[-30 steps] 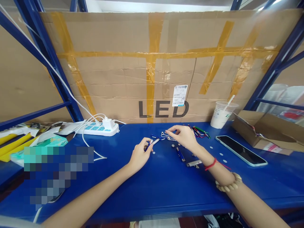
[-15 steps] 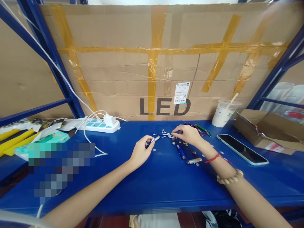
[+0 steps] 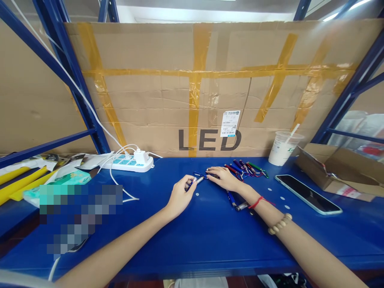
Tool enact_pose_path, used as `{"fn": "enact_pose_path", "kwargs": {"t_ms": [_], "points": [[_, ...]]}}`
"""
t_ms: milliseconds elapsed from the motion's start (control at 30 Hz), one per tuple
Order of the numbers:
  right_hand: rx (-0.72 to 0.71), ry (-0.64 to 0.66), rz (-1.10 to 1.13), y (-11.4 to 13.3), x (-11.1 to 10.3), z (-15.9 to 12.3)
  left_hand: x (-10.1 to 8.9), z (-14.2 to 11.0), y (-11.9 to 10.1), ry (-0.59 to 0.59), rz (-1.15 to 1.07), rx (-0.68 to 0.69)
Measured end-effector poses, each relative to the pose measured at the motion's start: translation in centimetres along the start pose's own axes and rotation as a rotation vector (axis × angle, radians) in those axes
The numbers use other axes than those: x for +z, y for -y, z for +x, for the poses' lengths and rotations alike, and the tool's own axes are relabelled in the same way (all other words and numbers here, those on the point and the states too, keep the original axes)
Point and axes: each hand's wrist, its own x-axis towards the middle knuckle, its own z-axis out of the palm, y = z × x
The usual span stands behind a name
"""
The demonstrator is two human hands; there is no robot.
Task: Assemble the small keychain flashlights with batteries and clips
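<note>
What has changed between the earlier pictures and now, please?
The right hand moved left toward the left hand, over where silver hooks lay, uncovering more coloured tubes. The left hand still holds a blue-and-silver tube; phone and cup stayed put.

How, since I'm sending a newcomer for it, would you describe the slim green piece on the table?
Find the big cardboard panel marked LED behind the blue table. Between the right hand and the plastic cup lies a cluster of slim coloured pieces. The green piece is at its right edge, nearest the cup, the only green among red and purple.
</note>
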Motion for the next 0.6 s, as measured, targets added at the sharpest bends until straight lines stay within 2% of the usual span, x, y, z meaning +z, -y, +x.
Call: {"fn": "enact_pose_path", "kwargs": {"t_ms": [133,400,500,600], "points": [[-0.039,-0.072,0.01,-0.4,-0.2,-0.2,-0.1,-0.1,0.0,0.004,-0.009,0.002],[0.135,-0.146,0.008,0.4,-1.0,-0.6,0.0,0.0,0.1,0.016,-0.022,0.003],[0.091,-0.184,-0.006,0.6,-0.6,-0.6,0.0,0.0,0.1,0.004,-0.019,0.006],[0.019,-0.136,-0.013,0.8,-0.2,-0.5,0.1,0.0,0.0,0.0,-0.02,0.011]]}}
